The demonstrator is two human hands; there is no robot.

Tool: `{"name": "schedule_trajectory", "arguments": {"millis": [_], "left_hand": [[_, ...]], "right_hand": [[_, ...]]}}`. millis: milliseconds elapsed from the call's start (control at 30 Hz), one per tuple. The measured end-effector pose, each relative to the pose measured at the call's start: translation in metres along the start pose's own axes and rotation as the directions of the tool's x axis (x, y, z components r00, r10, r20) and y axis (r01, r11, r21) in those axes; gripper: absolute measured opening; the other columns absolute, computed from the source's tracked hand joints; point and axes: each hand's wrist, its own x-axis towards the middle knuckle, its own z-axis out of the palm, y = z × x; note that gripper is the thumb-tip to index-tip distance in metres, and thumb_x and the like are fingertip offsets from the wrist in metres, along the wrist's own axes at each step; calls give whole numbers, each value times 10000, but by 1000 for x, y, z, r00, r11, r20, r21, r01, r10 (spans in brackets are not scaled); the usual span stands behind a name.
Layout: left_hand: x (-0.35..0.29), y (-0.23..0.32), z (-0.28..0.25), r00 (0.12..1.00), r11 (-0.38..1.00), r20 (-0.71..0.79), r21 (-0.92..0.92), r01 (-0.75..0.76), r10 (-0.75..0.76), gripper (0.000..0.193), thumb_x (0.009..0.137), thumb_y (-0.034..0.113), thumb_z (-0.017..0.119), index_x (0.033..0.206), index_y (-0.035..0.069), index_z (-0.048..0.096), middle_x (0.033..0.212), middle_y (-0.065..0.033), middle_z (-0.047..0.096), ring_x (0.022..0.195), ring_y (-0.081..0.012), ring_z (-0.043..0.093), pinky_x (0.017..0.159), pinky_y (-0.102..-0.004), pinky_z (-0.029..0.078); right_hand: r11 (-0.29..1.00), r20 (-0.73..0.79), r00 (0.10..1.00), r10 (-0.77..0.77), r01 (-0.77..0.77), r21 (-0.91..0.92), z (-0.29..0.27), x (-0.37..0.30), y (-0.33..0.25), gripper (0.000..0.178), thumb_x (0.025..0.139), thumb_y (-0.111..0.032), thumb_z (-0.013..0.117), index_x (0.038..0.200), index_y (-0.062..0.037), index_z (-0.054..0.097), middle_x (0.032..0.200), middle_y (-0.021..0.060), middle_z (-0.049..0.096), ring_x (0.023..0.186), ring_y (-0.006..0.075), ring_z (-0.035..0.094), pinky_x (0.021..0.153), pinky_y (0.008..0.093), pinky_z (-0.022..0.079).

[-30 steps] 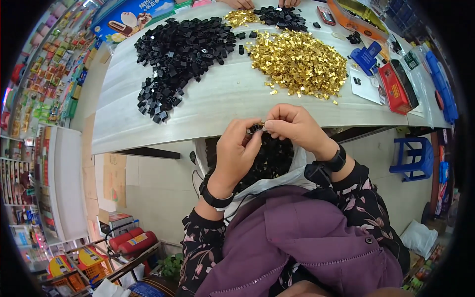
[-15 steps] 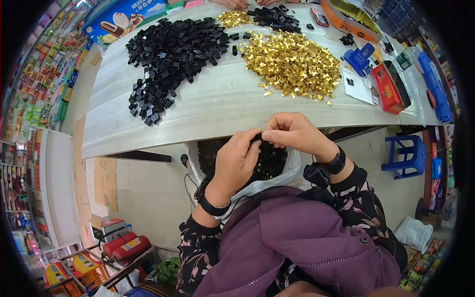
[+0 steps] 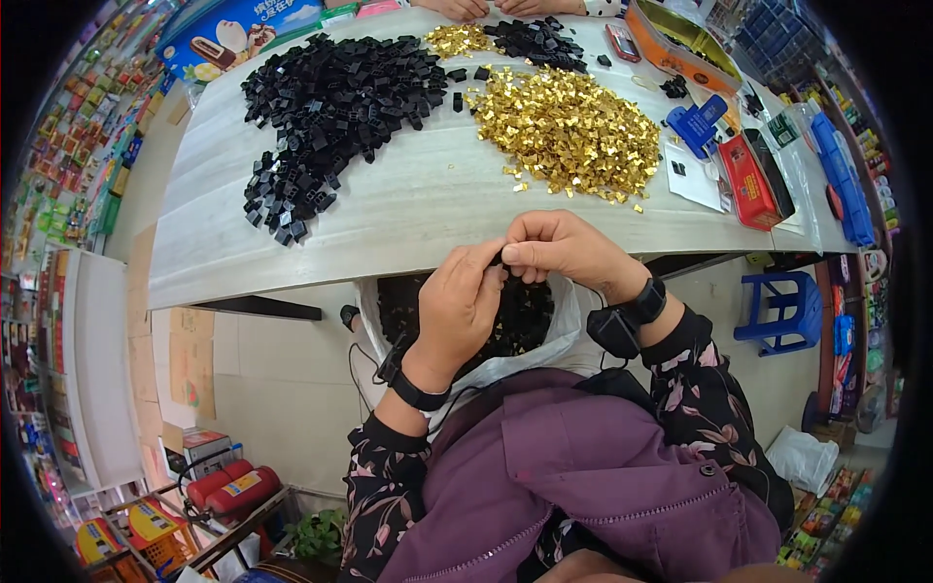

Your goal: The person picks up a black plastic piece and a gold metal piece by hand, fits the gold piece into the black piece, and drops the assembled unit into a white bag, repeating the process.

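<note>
Pinching a black piece (image 3: 501, 259) narrowly between left hand (image 3: 457, 303) and right hand (image 3: 567, 251), by the near edge of the table (image 3: 408, 209); covering it more than a second ago, suggesting closer fingertip work. Facing a black pile (image 3: 345, 97) toward the left edge, a gold pile (image 3: 573, 136) nearer the right.

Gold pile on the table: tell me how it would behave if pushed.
The gold pile would probably spread rather than slide whole: its small pieces lie loose. Each looks thin, so likely light. Their angular shapes make rolling unlikely.

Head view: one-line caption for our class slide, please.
Left hand and right hand hold a small dark piece above a white bag; black heap and gold heap on the table.
</note>
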Motion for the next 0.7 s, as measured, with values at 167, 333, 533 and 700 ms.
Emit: {"name": "schedule_trajectory", "arguments": {"millis": [167, 333, 533, 700], "left_hand": [[-6, -7, 4, 965, 920, 45, -291, 261, -260, 251, 865, -30, 522, 1109, 4, 567, 881, -85, 598, 727, -125, 624, 635, -239, 506], [-7, -3, 4, 949, 884, 89, -346, 313, -301, 231, 892, -1, 507, 1116, 1, 562, 910, -77, 593, 747, -108, 622, 650, -233, 514], [-8, -6, -3, 981, 987, 113, -4, 161, -160, 238, 888, 27, 528, 1124, 11, 558, 854, -76, 597, 711, -132, 625, 619, -241, 502], [-8, 2, -12, 824, 694, 329, -445, 565, -460, 244, 889, 22, 517, 1128, 11, 566, 842, -56, 615, 720, -104, 619, 632, -231, 507]], "right_hand": [[1000, -22, 999, 25, -25, -11, 2, 1, -1, 142, 885, -229, 607, 864, -89, 593, 753, -52, 595, 647, 22, 557, 563, 156, 426], [1000, -66, 998, 4, -3, 7, 1, -1, 2, 126, 887, -209, 594, 863, -86, 585, 743, -54, 580, 645, 21, 543, 572, 161, 423], [995, -65, 995, -81, 78, -57, 7, -2, 10, 121, 882, -193, 593, 848, -78, 572, 744, -49, 563, 643, 24, 520, 583, 176, 423], [998, -27, 998, -49, 47, -47, 4, -6, 9, 144, 877, -215, 603, 851, -75, 582, 748, -47, 559, 659, 29, 522, 589, 176, 431]]}}
